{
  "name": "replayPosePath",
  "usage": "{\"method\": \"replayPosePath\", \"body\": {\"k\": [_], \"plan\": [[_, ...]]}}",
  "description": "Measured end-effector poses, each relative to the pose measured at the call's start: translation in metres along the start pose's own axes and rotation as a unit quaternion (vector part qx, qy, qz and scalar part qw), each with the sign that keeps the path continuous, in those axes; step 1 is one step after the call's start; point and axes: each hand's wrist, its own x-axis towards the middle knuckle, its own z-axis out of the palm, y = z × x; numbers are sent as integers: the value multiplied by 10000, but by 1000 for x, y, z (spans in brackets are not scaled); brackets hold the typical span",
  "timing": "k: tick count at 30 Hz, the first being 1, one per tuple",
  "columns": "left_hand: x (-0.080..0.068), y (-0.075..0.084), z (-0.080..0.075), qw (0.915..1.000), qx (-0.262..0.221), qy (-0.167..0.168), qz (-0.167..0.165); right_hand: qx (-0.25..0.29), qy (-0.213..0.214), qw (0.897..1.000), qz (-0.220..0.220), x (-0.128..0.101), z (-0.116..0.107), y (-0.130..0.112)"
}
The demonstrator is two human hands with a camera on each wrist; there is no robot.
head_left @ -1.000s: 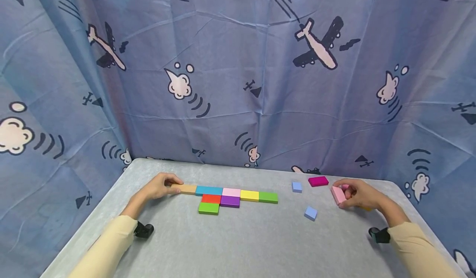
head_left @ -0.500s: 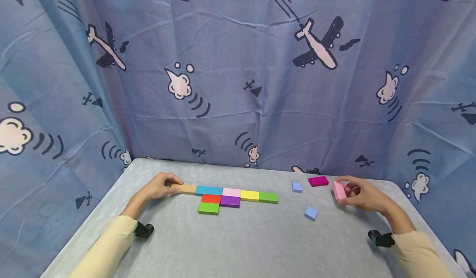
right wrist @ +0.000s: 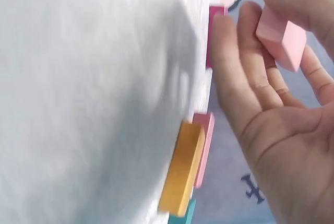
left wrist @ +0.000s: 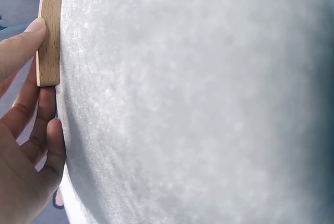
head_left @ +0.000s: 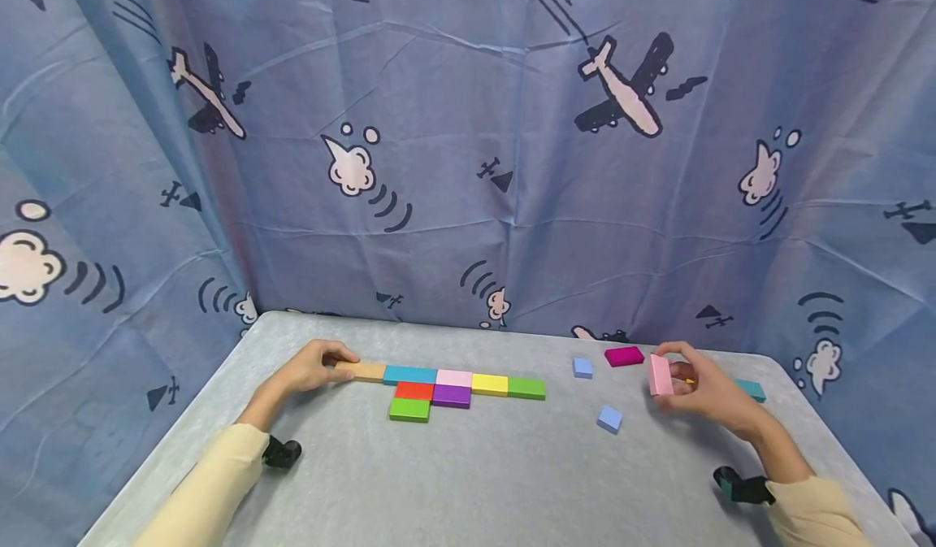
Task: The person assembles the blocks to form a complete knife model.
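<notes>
Left hand: the left hand (head_left: 310,368) lies on the tabletop (head_left: 468,482), fingers fairly straight, fingertips (left wrist: 36,25) touching the end of the tan block (head_left: 368,371); it presses rather than grips.
Right hand: the right hand (head_left: 698,388) pinches the pink block (head_left: 660,375) between thumb and fingers and holds it on edge, lifted off the tabletop.
Pink block: in the air at the right of the tabletop, just beside the magenta block (head_left: 625,357).
Row: tan, teal (head_left: 409,375), pale pink (head_left: 453,378), yellow (head_left: 489,384) and green (head_left: 526,388) blocks lie end to end, touching.
Under the row: a red block (head_left: 414,390) and a purple block (head_left: 452,396) sit side by side against it, and a second green block (head_left: 409,410) lies against the red one's near edge.
Loose pieces: two small blue squares (head_left: 582,366) (head_left: 609,418) lie apart between the row and the right hand.
Behind the right hand: a teal block (head_left: 751,389) shows in the head view; the right wrist view shows an orange block (right wrist: 182,169) and another pink one (right wrist: 204,148) beside it.
</notes>
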Motion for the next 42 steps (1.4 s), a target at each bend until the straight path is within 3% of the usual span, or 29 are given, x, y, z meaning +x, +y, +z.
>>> {"method": "replayPosePath", "body": {"k": [8, 13, 16, 19, 24, 27, 34, 42], "plan": [[-1, -2, 0, 9999, 3, 1, -107, 526, -340, 9978, -210, 4, 23, -14], [-1, -2, 0, 10000, 32, -7, -91, 736, -505, 9960, -66, 6, 37, -20], [-1, -2, -1, 9999, 51, -43, -77, 589, -492, 9970, 105, 7, 47, -24], [-1, -1, -1, 9999, 13, -78, -87, 341, -527, 9980, -10, 9, 56, -28], [-1, -1, 0, 9999, 1, -79, -143, -175, -709, 9932, -905, 14, 70, -34], [-1, -1, 0, 9999, 16, -63, -159, -199, -810, 9895, -1178, 17, 76, -38], [0, -1, 0, 9999, 9, -70, -144, -98, -975, 9913, -877, 22, 90, -56], [1, -1, 0, 9999, -20, -44, -155, -419, -785, 9887, -1204, 36, 114, -64]]}}
